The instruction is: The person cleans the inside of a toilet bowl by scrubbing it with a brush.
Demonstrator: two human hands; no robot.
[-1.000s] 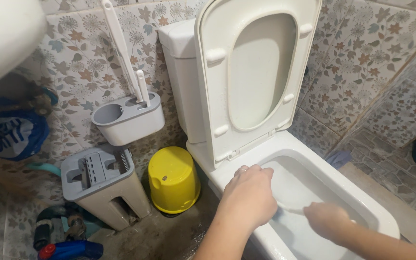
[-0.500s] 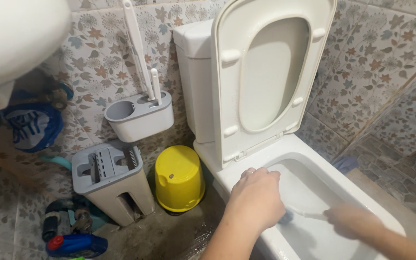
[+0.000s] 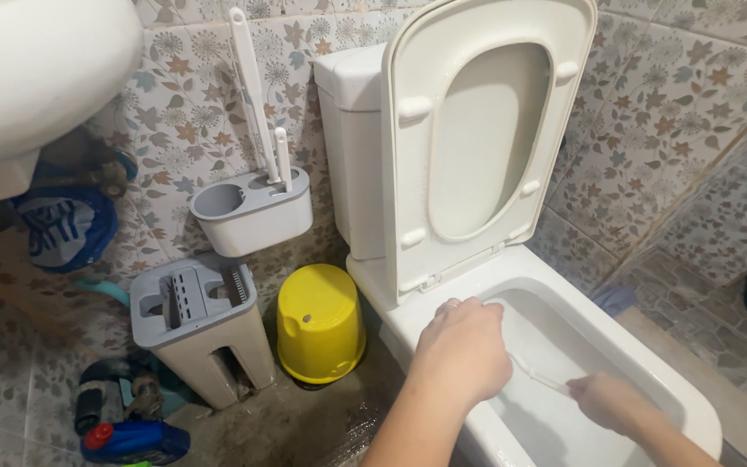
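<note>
The right hand (image 3: 609, 400) has pulled back a little toward the near side of the toilet bowl (image 3: 650, 367) since half a second ago, closed around the handle of a thin white brush (image 3: 536, 374) whose head now lies against the bowl's inner left wall, just under the left hand (image 3: 462, 350). That left hand stays curled over the rim, bracing. The scrubbing stroke looks to be working along that left wall. The seat and lid (image 3: 477, 138) remain up against the cistern (image 3: 352, 130).

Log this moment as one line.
left hand: resting on toilet rim | right hand: holding thin white brush handle inside bowl | seat: raised
</note>
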